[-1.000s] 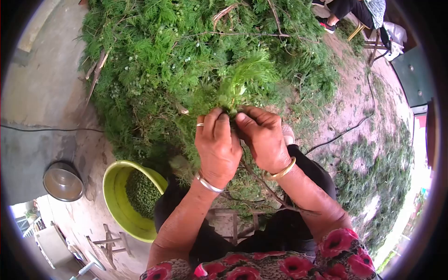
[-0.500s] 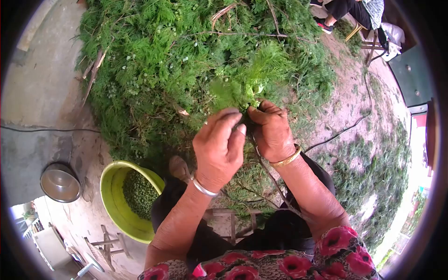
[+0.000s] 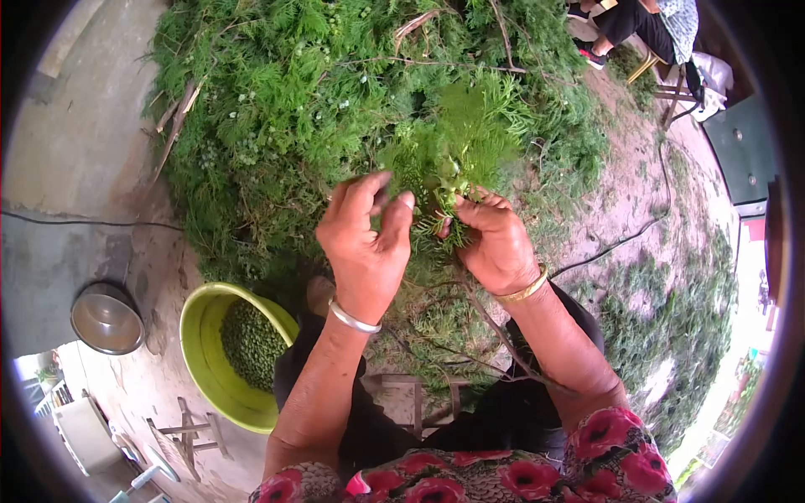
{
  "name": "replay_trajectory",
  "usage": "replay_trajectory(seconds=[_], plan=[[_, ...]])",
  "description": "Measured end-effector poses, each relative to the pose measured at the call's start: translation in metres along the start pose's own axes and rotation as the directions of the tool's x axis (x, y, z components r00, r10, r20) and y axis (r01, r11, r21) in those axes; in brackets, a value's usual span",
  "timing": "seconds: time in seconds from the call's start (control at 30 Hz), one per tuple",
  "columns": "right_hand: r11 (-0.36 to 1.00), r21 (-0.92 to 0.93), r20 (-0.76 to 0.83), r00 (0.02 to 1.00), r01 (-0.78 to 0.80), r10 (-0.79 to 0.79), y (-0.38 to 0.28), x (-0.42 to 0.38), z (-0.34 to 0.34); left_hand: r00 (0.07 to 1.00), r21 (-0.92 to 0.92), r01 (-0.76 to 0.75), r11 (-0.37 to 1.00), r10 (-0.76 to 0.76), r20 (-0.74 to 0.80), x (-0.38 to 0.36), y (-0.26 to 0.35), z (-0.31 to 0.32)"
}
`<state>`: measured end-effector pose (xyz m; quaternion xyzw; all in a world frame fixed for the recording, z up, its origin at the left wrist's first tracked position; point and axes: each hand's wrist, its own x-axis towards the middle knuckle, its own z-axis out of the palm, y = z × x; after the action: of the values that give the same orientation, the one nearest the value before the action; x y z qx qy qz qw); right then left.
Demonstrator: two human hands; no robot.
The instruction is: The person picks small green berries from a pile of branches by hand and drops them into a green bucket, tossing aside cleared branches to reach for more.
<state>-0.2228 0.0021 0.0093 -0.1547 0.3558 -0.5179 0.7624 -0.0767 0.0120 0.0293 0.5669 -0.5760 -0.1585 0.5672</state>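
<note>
My right hand (image 3: 496, 243), with a gold bangle at the wrist, pinches a leafy green conifer branch (image 3: 480, 126). Pale round cones sit among its leaves just above the fingers, and its brown stem (image 3: 495, 329) seems to run down past my right forearm. To the left of the branch is my left hand (image 3: 366, 239), wearing a silver bangle. Its thumb and forefinger stand apart, and I see nothing between them. Below and left of that hand, a yellow-green bucket (image 3: 194, 335) holds many small green cones (image 3: 250, 348).
A large heap of cut conifer branches (image 3: 277, 126) lies in front of me. A metal bowl (image 3: 107, 318) and small wooden stool (image 3: 189, 436) are at left. Black cable (image 3: 616, 239) crosses the ground at right. Another person's legs (image 3: 625, 29) show at upper right.
My left hand has drawn left, away from the branch, and its fingers have spread. My right hand keeps hold of the branch and has moved slightly down and right.
</note>
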Motion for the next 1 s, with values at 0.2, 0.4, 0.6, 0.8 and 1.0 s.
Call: replay_trajectory(seconds=[0.2,0.4,0.6,0.8,1.0], plan=[[0.999,-0.050,0.135,0.991,-0.011,0.018,-0.001,-0.006,0.007,0.976,-0.081,-0.070,0.994,0.085,0.201,0.004,0.008,-0.001],[0.993,-0.107,0.125,0.991,-0.043,0.056,0.002,-0.008,0.013,0.965,-0.044,-0.054,0.998,0.064,0.255,-0.001,0.000,0.005],[0.963,-0.268,0.131,0.991,0.031,0.004,0.004,-0.002,0.008,0.980,-0.019,-0.116,0.993,0.117,0.163,-0.002,0.003,0.001],[0.983,-0.181,0.179,0.983,-0.017,0.050,-0.007,-0.008,0.012,0.784,-0.482,0.606,0.633,-0.369,0.500,0.015,0.003,-0.017],[0.995,-0.044,0.127,0.988,-0.085,0.090,-0.012,-0.009,0.009,0.658,-0.713,0.697,0.075,-0.462,0.595,0.018,0.007,-0.023]])
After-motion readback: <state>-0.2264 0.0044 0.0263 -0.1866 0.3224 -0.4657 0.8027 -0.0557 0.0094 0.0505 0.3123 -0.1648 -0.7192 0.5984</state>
